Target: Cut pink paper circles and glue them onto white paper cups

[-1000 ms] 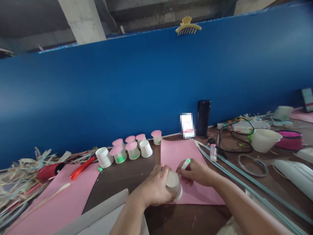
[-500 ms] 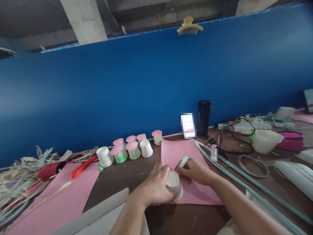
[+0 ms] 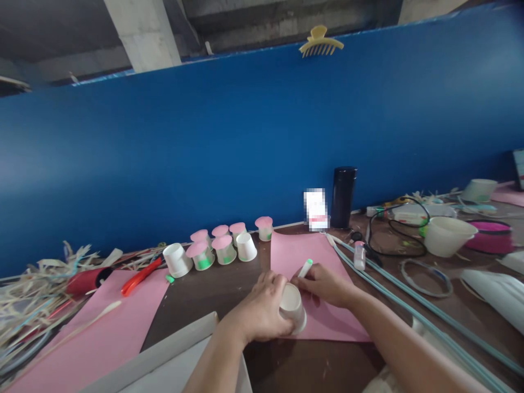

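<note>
My left hand [image 3: 265, 307] is wrapped round an upside-down white paper cup [image 3: 291, 303], keeping its rim down on a sheet of pink paper [image 3: 303, 251]. Between the fingers of my right hand [image 3: 323, 285] is a white marker with a green end [image 3: 305, 268], held just right of the cup. The marker's tip is hidden behind the fingers and the cup. Behind my hands stand several cups topped with pink paper discs [image 3: 200, 255], some with green inside. Two plain white cups [image 3: 246, 247] sit upside down beside them.
Red-handled pliers [image 3: 141, 277] lie on another pink sheet [image 3: 102, 322] at left, near a heap of pale strips [image 3: 33, 305]. A white box [image 3: 176, 355] is at the front. A black bottle [image 3: 344, 197], small jar [image 3: 359, 255], blue tubes [image 3: 393, 292] and open white cup [image 3: 448, 236] are rightward.
My right hand and the marker have shifted slightly up and left along the cup's far side. The cup stays in my left hand, and the view has moved a little.
</note>
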Demonstrator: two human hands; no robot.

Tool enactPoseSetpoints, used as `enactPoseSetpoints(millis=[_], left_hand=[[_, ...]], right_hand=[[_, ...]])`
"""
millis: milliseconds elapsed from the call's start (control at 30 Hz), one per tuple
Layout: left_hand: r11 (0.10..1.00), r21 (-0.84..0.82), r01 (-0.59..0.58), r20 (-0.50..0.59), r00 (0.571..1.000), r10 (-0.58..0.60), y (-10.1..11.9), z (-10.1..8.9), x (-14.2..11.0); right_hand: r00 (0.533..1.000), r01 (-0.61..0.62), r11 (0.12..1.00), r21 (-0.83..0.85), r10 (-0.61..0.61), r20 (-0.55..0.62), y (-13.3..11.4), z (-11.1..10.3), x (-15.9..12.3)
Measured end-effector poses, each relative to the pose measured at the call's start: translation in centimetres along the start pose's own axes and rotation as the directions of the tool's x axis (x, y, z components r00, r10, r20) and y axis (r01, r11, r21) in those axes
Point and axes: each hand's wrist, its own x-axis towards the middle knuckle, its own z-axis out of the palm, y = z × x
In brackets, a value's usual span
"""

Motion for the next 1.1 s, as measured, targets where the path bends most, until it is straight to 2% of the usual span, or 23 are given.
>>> enactPoseSetpoints(millis=[1100], left_hand=[[0.999,0.032,0.023,0.01,1.0,-0.023,0.32,-0.2,-0.08]], right_hand=[[0.992,-0.121,0.99,0.067,0.123,-0.024,-0.25,0.63,0.95]])
